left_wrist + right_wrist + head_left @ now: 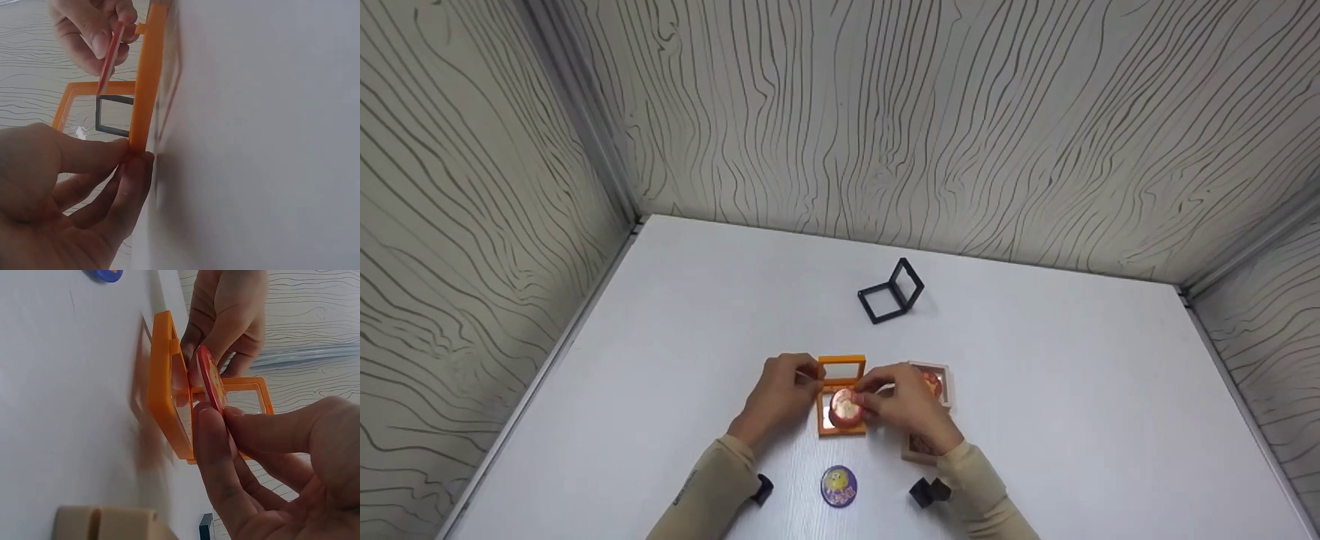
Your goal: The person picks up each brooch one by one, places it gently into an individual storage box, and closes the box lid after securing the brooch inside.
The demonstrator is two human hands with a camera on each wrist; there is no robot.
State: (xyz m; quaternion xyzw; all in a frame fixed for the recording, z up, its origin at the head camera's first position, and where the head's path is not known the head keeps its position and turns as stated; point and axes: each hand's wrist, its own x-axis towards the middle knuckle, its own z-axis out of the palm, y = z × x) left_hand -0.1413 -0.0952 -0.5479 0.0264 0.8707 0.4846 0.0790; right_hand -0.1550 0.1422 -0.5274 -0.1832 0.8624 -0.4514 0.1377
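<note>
An orange hinged display frame (842, 432) with clear panes stands open on the table, its far half raised. My left hand (784, 394) pinches its left side near the hinge between thumb and fingers, as the left wrist view also shows. Over the near half, my right hand (904, 401) pinches a round red badge (847, 409) with a shiny gold-toned face by its edge. In the right wrist view the badge (211, 377) is tilted on edge, close over the pane. The right hand's thumb and fingertips are at its rim.
Beside the right hand lie a pale frame (947, 390) holding another red badge and a beige frame (919, 456), both partly hidden by that arm. A purple badge (838, 486) with a yellow figure lies nearer. Farther back stands an open black frame (877, 303).
</note>
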